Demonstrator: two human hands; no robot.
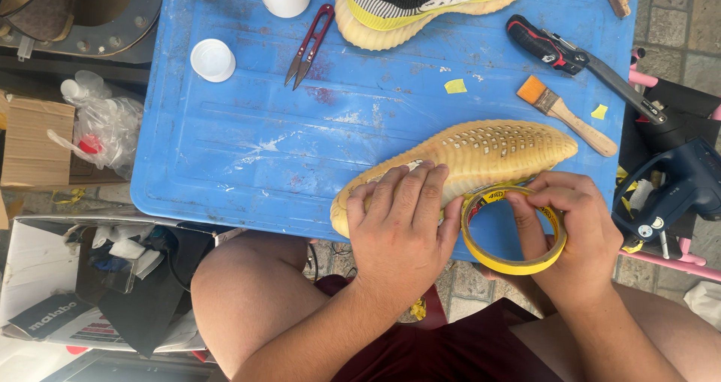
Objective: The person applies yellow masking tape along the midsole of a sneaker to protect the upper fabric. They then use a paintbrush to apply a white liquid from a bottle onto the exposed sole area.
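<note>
Fingers (537, 202) around tape roll (511, 262)

left hand (402, 224): pressed flat on the heel end of the upturned yellowed shoe sole (481, 157)
right hand (571, 232): grips the yellow tape roll (513, 232), just beside the sole's near edge
paintbrush (567, 115): right of the sole
thread snips (308, 45): beyond the sole, on the blue tray (248, 149)

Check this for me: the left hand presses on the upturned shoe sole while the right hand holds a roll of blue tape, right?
Not quite. The head view shows the tape roll in the right hand is yellow, not blue. The left hand does press on the upturned shoe sole.
</note>
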